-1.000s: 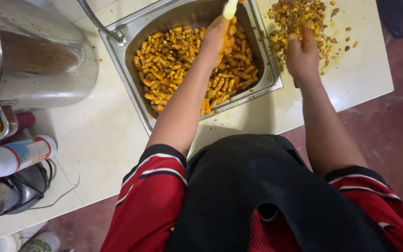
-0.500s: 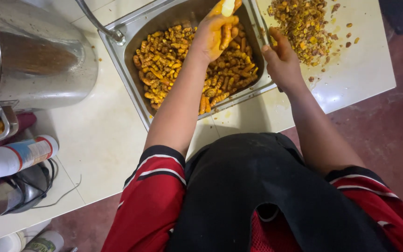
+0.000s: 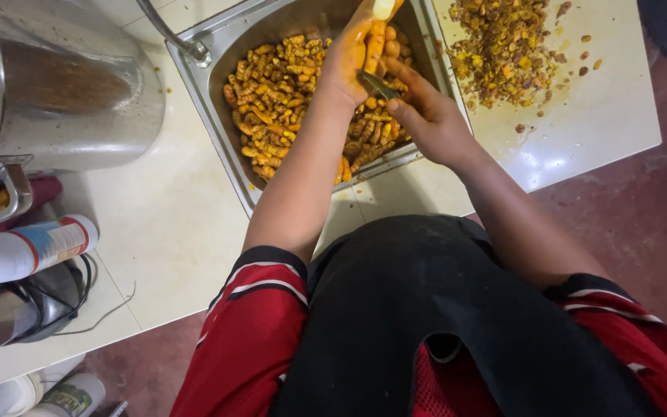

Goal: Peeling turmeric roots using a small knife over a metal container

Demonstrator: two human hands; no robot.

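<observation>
My left hand point(image 3: 353, 58), stained orange, holds a turmeric root point(image 3: 380, 19) with a pale cut end over a steel sink point(image 3: 218, 100) full of yellow-orange turmeric roots point(image 3: 272, 100). My right hand point(image 3: 430, 116) grips a small knife point(image 3: 376, 83) whose blade rests against the root in my left hand. Both hands meet above the right half of the sink.
A heap of brown-yellow peelings point(image 3: 503, 50) lies on the white counter point(image 3: 156, 232) right of the sink. A large steel pot point(image 3: 63, 93) stands at the left. A white spray can point(image 3: 25, 251), a dark kettle-like vessel point(image 3: 17, 309) and a bottle point(image 3: 71, 394) sit at lower left.
My right hand has left the peelings heap and moved left to the sink, bringing the knife against the root. My left hand has kept the root raised over the sink.
</observation>
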